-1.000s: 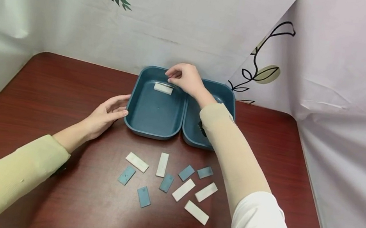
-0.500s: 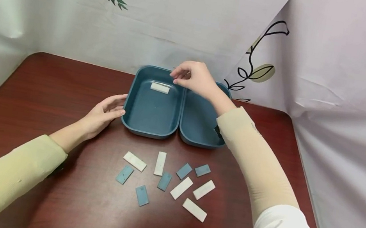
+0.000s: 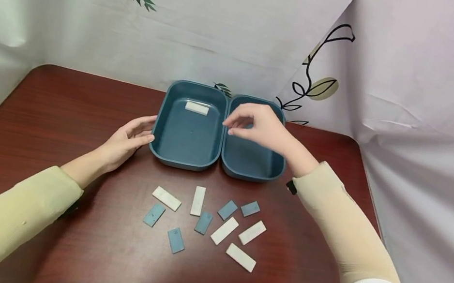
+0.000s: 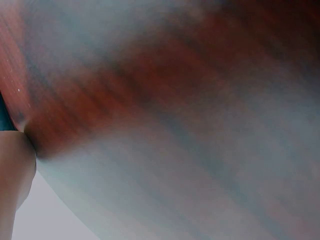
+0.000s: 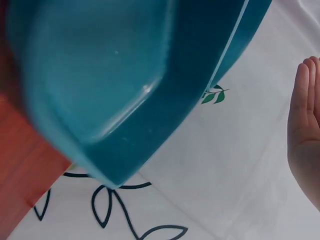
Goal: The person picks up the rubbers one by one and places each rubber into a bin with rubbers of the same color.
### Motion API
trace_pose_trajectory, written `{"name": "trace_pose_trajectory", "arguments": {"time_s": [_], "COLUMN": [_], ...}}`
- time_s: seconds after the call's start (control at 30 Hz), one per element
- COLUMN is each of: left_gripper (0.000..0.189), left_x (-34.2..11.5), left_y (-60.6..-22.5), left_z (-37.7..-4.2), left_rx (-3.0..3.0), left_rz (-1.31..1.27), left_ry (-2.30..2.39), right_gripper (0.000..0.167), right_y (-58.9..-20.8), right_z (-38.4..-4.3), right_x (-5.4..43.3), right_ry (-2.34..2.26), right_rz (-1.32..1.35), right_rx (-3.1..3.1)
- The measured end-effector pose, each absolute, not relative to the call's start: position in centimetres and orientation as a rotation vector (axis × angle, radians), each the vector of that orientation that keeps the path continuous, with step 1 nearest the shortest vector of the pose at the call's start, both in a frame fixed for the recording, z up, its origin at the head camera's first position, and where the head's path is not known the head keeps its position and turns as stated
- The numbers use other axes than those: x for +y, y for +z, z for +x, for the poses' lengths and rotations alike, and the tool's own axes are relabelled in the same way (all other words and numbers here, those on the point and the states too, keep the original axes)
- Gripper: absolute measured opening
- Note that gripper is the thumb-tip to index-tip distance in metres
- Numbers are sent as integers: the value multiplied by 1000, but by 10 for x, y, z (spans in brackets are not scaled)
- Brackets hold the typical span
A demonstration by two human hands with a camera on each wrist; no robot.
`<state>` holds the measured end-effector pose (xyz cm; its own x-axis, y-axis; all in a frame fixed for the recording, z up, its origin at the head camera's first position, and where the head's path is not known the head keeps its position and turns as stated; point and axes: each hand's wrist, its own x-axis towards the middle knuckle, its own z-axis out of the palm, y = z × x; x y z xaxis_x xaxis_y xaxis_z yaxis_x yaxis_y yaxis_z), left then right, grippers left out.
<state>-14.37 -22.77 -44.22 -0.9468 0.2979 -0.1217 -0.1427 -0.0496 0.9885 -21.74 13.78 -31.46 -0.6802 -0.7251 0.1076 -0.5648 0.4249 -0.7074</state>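
Note:
Two dark blue rectangular bins stand side by side at the back of the table. My left hand (image 3: 127, 140) rests against the outer side of the left bin (image 3: 183, 163), thumb tip at its rim. In that bin lies one white tile (image 3: 196, 108), near the far wall. Above the right bin (image 3: 251, 172) my right hand (image 3: 261, 128) hovers with loosely bent fingers and nothing between them. The right wrist view has this hand (image 5: 306, 115) at its right edge. Several white tiles (image 3: 198, 201) and several smaller blue-grey tiles (image 3: 176, 240) lie scattered in front of the bins.
The reddish-brown wooden table (image 3: 82, 105) has rounded back corners. A pale curtain (image 3: 174, 26) printed with leaves hangs right behind the bins and along both sides.
My right hand has moved from over the left bin's far side to the right and nearer, over the right bin. The left hand stays at the left bin.

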Motion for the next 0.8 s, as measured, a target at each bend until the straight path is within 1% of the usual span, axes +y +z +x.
{"name": "trace_pose_trajectory", "arguments": {"time_s": [0.43,0.8], "left_gripper": [61,60], "left_x": [-226,-227], "left_y": [-445,-444], "left_z": [-144,-146], "left_rx": [1923,1918], "left_rz": [162,175], "left_ry": [2076,2090], "right_gripper": [20,21], "right_y": [-330,-343], "right_z": [-172,-135], "right_x": [185,207], "right_ry": [-1147,-1113], "right_rz": [-1085,-1101], "right_rx": [2424,2393]}}
